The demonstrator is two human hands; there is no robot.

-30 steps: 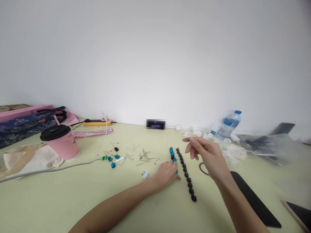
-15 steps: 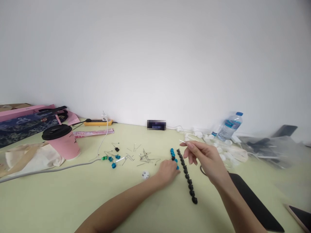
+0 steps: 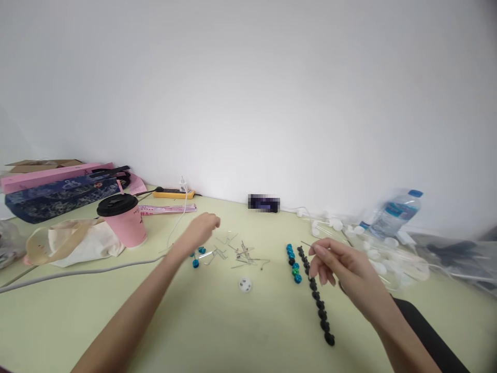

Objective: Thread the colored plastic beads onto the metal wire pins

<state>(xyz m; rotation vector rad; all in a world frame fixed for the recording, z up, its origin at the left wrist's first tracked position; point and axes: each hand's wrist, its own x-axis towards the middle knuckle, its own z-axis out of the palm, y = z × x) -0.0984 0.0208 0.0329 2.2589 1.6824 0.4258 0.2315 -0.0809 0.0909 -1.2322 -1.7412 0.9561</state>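
My right hand (image 3: pixel 341 267) pinches a thin metal rod (image 3: pixel 306 243) between thumb and fingertips, its other fingers loosely curled. Below it runs a line of small black knob-like pieces (image 3: pixel 316 296). Just left of that line is a shorter row of shiny blue pieces (image 3: pixel 297 278), with a black and a green one among them. My left hand (image 3: pixel 202 229) hovers over the left side with its fingers curled; whatever they hold is hidden. Small blue pieces (image 3: pixel 195 263) lie below its wrist. Thin metal rods, some bent (image 3: pixel 248 258), are scattered to its right.
A white disc with holes (image 3: pixel 245 284) lies mid-table. On the left stand a pink lidded cup (image 3: pixel 126 223), a cloth bag (image 3: pixel 89 243) and a yellow power strip (image 3: pixel 173 194). A water bottle (image 3: pixel 396 213), white plastic parts (image 3: pixel 378 259) and a black flat object (image 3: pixel 423 326) are on the right.
My left hand has left the blue row and swung leftward, above the loose blue pieces. A green piece now shows in that row. My right hand still holds the rod; the view has shifted left.
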